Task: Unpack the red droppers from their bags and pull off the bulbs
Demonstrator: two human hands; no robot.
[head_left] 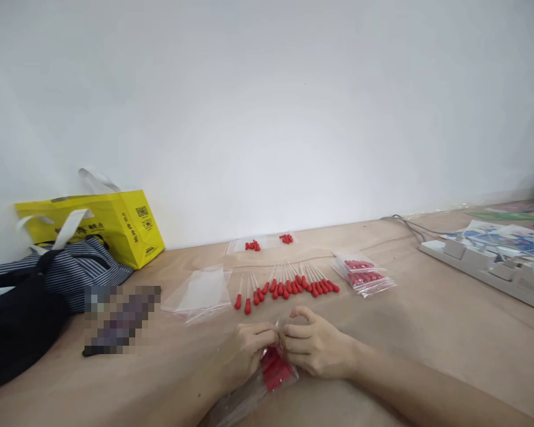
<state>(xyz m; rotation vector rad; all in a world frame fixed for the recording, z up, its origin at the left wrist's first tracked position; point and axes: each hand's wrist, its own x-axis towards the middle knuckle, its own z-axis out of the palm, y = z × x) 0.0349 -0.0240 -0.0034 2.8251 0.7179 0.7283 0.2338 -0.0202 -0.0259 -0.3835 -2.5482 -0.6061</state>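
Observation:
Near the table's front edge, my left hand (254, 347) and my right hand (315, 344) are closed close together on a clear plastic bag (235, 403). Something red (276, 369) shows through its film below my fingers; I cannot make out exactly what it is. Just beyond my hands lies a row of droppers (287, 284) with red bulbs towards me and thin clear tubes pointing away. Flat clear zip bags (204, 290) are stacked left of the row. On the right, filled zip bags (365, 276) with red-bulbed droppers overlap one another.
More bagged droppers (252, 245) lie by the wall. A yellow shopping bag (129, 228), a striped bag (93, 267) and a black cap (22, 332) are at the left. A white power strip (485, 273) with plugs and cables stands at the right, near printed sheets (511, 234).

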